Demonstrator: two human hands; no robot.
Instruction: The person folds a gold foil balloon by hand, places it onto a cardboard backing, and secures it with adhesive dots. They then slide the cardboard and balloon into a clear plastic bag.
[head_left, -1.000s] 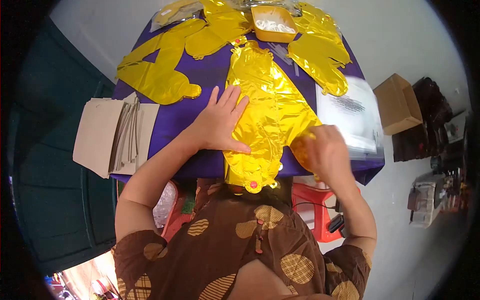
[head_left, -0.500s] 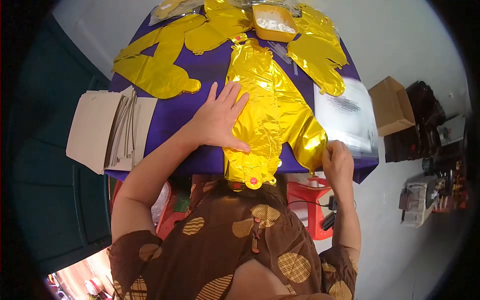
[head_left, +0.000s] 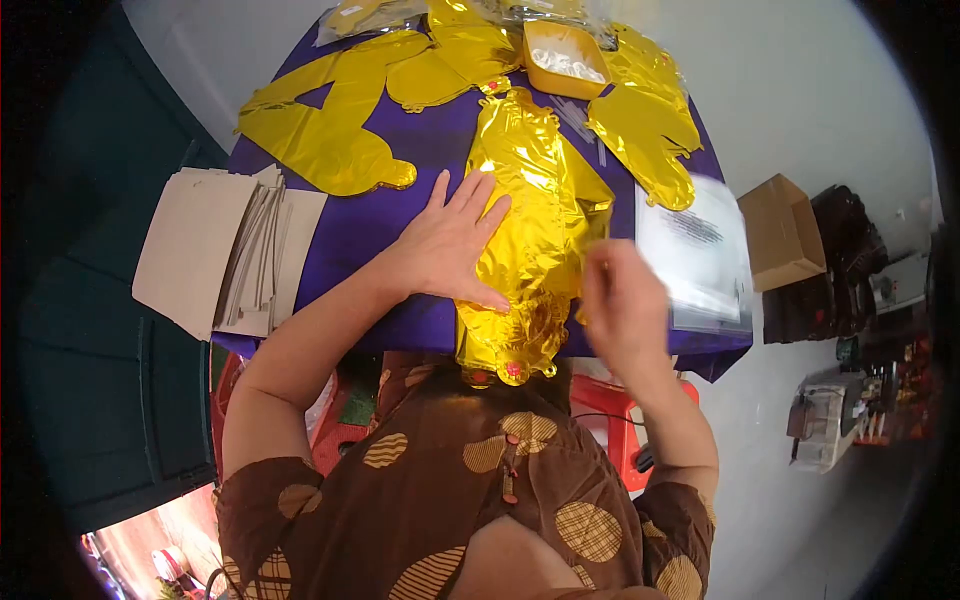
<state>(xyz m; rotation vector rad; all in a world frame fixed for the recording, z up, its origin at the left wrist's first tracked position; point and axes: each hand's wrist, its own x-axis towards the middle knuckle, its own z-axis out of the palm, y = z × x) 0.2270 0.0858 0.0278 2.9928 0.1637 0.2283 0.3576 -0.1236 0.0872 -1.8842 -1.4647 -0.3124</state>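
A shiny gold foil balloon [head_left: 530,230] lies uninflated on the purple cloth, its lower end reaching over the table's front edge. My left hand [head_left: 450,240] rests with spread fingers on its left side. My right hand [head_left: 625,295], blurred by motion, is at the balloon's right side with its fingers curled. The balloon's right part is folded inward beside that hand. Whatever lies between those fingers is hidden by blur. Red dots show on the balloon's lower tabs.
More flat gold balloons [head_left: 340,150] lie at the back left and right. A yellow tub [head_left: 565,82] holds white pieces. Grey card sheets [head_left: 200,240] are at the left, clear plastic packets [head_left: 690,250] at the right. A cardboard box [head_left: 780,230] stands beyond the table.
My right hand has moved left and up toward the balloon's middle. The balloon's right part, spread out before, is now folded inward. My left hand remains pressed on the foil.
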